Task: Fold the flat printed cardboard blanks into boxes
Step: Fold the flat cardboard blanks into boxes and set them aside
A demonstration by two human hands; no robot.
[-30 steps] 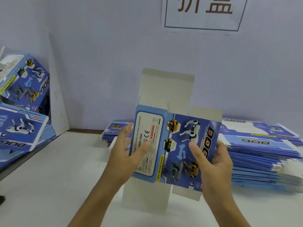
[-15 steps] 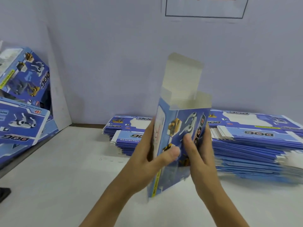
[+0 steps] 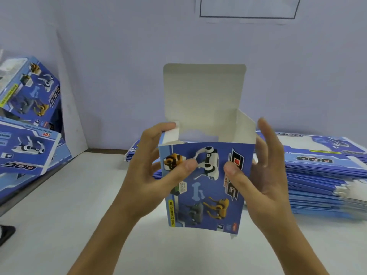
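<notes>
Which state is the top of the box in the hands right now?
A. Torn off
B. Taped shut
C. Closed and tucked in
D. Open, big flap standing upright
D: the box, held between the left hand and right hand, shows its open mouth, and the tall top flap stands upright behind it, plain inner side facing the camera.

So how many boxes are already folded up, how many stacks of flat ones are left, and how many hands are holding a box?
Folded boxes: 3, one held, two at the left
Stacks of flat blanks: 2
Hands on the held box: 2, left hand, right hand
Total: 7
</notes>
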